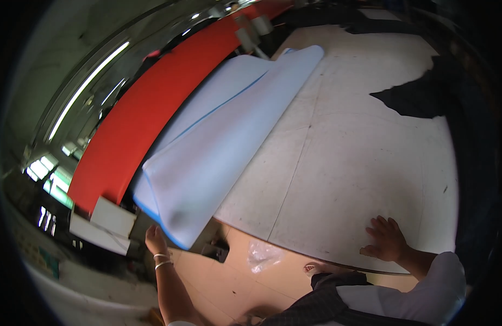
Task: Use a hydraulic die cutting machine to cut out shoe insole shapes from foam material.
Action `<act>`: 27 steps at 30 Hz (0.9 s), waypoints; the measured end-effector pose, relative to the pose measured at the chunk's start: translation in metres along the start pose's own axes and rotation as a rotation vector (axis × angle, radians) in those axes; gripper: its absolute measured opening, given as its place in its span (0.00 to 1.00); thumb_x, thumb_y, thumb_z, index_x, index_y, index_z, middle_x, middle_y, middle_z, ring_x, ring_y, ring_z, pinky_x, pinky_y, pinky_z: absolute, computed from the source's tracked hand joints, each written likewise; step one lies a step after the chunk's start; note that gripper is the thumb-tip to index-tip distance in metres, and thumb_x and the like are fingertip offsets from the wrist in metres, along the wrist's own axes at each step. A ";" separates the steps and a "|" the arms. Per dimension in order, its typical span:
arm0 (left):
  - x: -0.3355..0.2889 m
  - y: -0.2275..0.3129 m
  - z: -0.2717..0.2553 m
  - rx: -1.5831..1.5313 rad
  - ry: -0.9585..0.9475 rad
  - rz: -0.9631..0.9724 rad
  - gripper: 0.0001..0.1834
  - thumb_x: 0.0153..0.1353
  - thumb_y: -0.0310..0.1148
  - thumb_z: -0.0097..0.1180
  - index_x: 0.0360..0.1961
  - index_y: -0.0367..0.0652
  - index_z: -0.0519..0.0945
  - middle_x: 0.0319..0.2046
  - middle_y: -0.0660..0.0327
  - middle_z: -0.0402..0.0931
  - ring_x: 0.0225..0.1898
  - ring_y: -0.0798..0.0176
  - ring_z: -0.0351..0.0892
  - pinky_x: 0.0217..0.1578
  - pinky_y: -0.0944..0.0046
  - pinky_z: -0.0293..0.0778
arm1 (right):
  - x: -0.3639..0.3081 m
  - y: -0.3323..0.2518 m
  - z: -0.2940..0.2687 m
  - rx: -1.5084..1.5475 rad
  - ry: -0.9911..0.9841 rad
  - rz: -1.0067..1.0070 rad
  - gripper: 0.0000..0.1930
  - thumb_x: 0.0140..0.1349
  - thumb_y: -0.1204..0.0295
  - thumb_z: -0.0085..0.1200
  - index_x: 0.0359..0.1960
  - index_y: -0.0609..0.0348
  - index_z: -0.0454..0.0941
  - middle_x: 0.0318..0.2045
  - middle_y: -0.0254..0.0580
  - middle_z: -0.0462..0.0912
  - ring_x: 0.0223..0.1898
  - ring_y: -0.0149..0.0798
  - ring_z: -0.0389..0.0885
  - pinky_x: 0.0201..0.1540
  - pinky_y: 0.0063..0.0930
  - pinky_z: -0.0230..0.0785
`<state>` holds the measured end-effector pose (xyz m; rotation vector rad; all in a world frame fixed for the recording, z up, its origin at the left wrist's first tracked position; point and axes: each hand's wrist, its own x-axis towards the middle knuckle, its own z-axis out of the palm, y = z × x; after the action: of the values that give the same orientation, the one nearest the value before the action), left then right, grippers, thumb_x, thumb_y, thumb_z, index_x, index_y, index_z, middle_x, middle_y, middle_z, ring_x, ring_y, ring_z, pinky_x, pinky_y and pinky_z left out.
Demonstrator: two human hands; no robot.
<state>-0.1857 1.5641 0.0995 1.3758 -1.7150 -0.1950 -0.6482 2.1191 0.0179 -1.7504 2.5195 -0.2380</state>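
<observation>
A large pale blue-white sheet [224, 146] with bright blue edging lies folded over along the left side of the white table [359, 152]. Its near corner hangs past the table's front edge. My left hand [155, 242], with two bracelets at the wrist, is closed beside the sheet's blue-edged near end. Whether its fingers grip that edge is hidden. My right hand [387, 239] rests on the table's near right part, palm down, fingers spread, holding nothing.
A long red surface [148, 119] runs along the left, beyond the sheet. White box-like blocks [112, 217] stand at its near end. Dark fabric pieces [414, 92] lie on the table's right and far sides. Clear plastic [263, 256] is on the tiled floor.
</observation>
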 end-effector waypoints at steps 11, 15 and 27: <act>0.179 -0.035 0.117 -0.631 -0.635 -0.688 0.33 0.60 0.53 0.54 0.54 0.34 0.75 0.48 0.53 0.78 0.43 0.55 0.78 0.48 0.59 0.73 | 0.034 0.007 0.008 -0.018 -0.050 0.038 0.30 0.55 0.49 0.56 0.59 0.42 0.71 0.65 0.42 0.65 0.67 0.45 0.60 0.67 0.49 0.50; 0.180 0.011 0.076 -0.724 -0.546 -0.396 0.32 0.62 0.50 0.52 0.57 0.33 0.70 0.49 0.50 0.76 0.44 0.54 0.78 0.50 0.58 0.73 | 0.039 0.003 0.006 -0.004 -0.067 0.058 0.30 0.56 0.51 0.56 0.60 0.42 0.70 0.65 0.42 0.64 0.67 0.45 0.59 0.67 0.50 0.50; -0.092 0.040 0.021 -0.469 -0.972 0.678 0.13 0.57 0.34 0.63 0.37 0.34 0.80 0.31 0.51 0.81 0.31 0.52 0.80 0.32 0.54 0.72 | 0.130 -0.134 0.083 -0.089 0.194 0.560 0.27 0.65 0.52 0.44 0.58 0.58 0.70 0.63 0.49 0.67 0.67 0.47 0.59 0.66 0.44 0.53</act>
<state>-0.2310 1.6481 0.0619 0.2621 -2.5824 -0.9125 -0.5580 1.9439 -0.0377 -1.0111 3.0703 -0.2707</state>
